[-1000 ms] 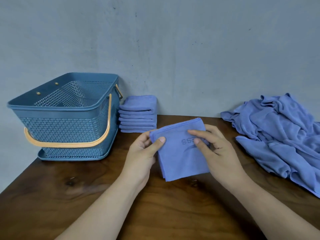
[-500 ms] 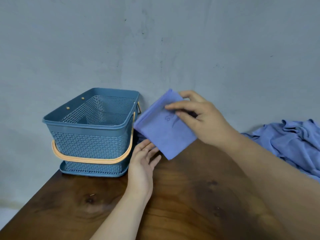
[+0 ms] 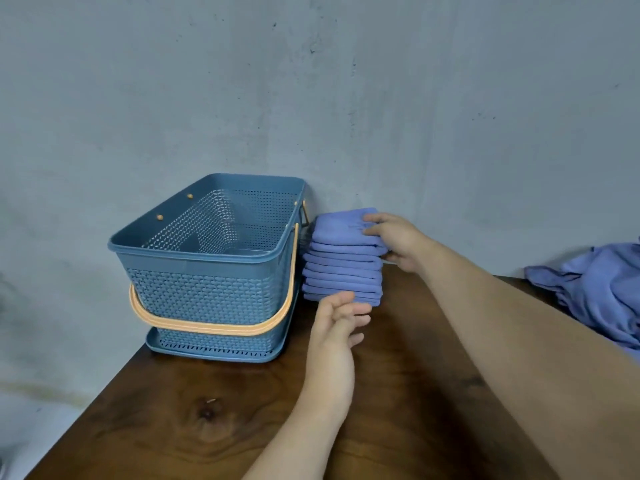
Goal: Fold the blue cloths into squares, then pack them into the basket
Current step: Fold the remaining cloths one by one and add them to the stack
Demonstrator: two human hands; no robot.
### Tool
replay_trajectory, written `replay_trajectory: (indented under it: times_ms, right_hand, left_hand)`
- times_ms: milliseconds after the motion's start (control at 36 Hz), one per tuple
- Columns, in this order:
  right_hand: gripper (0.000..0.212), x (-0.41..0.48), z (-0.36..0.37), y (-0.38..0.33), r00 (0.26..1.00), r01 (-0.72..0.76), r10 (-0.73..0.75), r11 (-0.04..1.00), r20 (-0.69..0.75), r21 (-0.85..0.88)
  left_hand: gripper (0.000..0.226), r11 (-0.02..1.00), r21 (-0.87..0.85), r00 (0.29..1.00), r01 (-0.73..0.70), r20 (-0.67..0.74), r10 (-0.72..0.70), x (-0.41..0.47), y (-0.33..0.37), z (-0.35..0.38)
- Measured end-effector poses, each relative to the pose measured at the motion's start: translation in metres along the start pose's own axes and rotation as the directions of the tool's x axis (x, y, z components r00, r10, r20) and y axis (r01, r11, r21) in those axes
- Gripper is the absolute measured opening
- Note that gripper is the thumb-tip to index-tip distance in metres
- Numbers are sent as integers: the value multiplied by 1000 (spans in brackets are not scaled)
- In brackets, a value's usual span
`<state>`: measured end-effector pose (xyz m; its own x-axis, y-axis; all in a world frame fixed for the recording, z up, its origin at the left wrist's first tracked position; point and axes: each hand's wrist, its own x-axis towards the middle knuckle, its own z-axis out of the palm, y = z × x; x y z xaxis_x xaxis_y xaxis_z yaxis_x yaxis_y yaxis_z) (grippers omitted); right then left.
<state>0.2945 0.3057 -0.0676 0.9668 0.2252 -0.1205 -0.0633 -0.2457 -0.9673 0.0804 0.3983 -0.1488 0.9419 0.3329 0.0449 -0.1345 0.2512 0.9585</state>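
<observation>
The basket stands on the table at left. The stack of folded cloths sits just beside it. The left hand, released, is at the stack's base. The right hand has its fingers on the top cloth; whether it grasps cannot be told. The unfolded cloths lie far right.

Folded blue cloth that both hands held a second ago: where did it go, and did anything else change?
The left hand let go; the right hand carried the folded cloth back and left onto the stack beside the basket, where its fingers now rest on it. The left hand hovers open by the stack's foot. Basket and unfolded pile stayed put.
</observation>
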Motion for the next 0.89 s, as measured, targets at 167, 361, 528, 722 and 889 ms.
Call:
replay_trajectory:
  times_ms: [167, 361, 528, 722, 889]
  right_hand:
    - [33, 3, 17, -2, 998, 1, 0, 1000, -56, 24]
    - [50, -6, 13, -11, 989, 64, -102, 946, -104, -316]
    - [50, -45, -16, 2, 963, 170, -226, 932, -144, -321]
    - [34, -161, -48, 60, 968, 227, -251, 912, -27, -342]
    - [32, -245, -98, 107, 974, 202, -224, 908, -20, -367]
  left_hand:
    - [31, 998, 54, 999, 42, -24, -41, -3, -3, -2]
    - [42, 998, 50, 999, 34, -11, -33, -3, 3, -1]
    - [43, 995, 99, 1000, 7, 26, -10, -5, 3, -1]
    - [30, 975, 215, 995, -64, 90, 45, -16, 7, -3]
    - [37, 887, 395, 962, -242, 214, 167, -26, 6, -8]
